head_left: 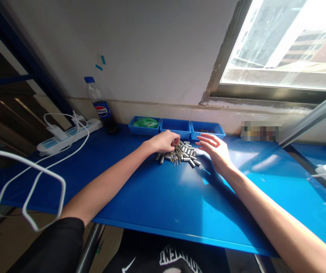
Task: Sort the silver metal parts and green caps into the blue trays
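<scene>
A pile of short grey metal cylinders (pixel 190 151) and thin brass-and-dark pins (pixel 176 156) lies on the blue table (pixel 157 201). My left hand (pixel 166 141) is at the pile's left edge, its fingers curled down and closed among the pins. Whatever they pinch is hidden behind the fingers. To the right of the pile, my right hand (pixel 214 151) hovers with fingers spread and nothing in it, casting a shadow on the table.
Behind the pile stand three blue bins: the left bin (pixel 144 131) holds a green plastic bag, the middle bin (pixel 175 134) shows a bare inside, the right bin (pixel 222 133) has small dark parts. A cola bottle (pixel 102 108), power strip (pixel 69 134) and white cables (pixel 63 185) are left.
</scene>
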The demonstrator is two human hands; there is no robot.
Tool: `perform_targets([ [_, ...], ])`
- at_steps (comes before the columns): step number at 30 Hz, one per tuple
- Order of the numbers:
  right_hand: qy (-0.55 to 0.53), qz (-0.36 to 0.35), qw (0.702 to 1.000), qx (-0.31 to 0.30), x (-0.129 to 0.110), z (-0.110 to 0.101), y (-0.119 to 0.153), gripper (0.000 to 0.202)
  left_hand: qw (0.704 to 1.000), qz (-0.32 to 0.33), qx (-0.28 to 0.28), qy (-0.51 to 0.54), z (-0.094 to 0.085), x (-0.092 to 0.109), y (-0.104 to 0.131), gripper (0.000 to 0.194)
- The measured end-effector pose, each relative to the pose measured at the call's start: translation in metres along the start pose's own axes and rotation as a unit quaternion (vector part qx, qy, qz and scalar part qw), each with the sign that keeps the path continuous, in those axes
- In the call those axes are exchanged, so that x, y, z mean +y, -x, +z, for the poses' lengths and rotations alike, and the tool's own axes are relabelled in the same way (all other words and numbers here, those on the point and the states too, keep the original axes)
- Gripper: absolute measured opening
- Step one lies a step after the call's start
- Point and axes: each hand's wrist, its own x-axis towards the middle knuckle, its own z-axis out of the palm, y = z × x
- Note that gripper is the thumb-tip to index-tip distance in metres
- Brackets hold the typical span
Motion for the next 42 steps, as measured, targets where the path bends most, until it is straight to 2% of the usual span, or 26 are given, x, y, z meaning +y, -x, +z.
perform_targets([
  [7,0.012,0.011,1.000,-0.013,-0.001,-0.002,-0.001,0.039,1.000,0.008,0.020,0.021,-0.009,-0.002,0.000,0.025],
  [13,0.005,0.029,0.999,-0.023,-0.002,0.000,0.001,0.032,0.984,0.083,0.069,0.140,-0.018,0.002,-0.002,0.021],
  [16,0.003,0.028,0.999,-0.034,-0.005,0.003,0.003,0.031,0.976,0.115,0.091,0.164,-0.018,0.008,-0.002,0.021],
  [22,0.006,0.027,0.996,-0.089,-0.017,0.012,0.011,0.042,0.977,0.157,0.085,0.114,-0.015,0.019,-0.001,0.013],
  [26,0.033,0.040,0.992,-0.113,-0.022,0.017,0.015,0.035,0.978,0.186,0.067,0.068,-0.012,0.025,0.000,0.007],
  [32,0.045,0.038,0.991,-0.117,-0.021,0.016,0.015,0.032,0.975,0.204,0.058,0.062,-0.011,0.026,0.000,0.006],
  [37,0.023,0.026,0.995,-0.089,-0.014,0.013,0.009,0.032,0.980,0.185,0.065,0.038,-0.014,0.016,-0.002,0.010],
  [40,0.019,-0.001,0.999,-0.042,-0.012,0.006,0.002,0.034,0.989,0.127,0.078,0.000,-0.012,0.002,-0.004,0.011],
  [42,0.022,-0.024,0.999,-0.014,-0.013,-0.001,-0.002,0.038,0.993,0.087,0.067,-0.031,-0.008,-0.008,-0.005,0.019],
])
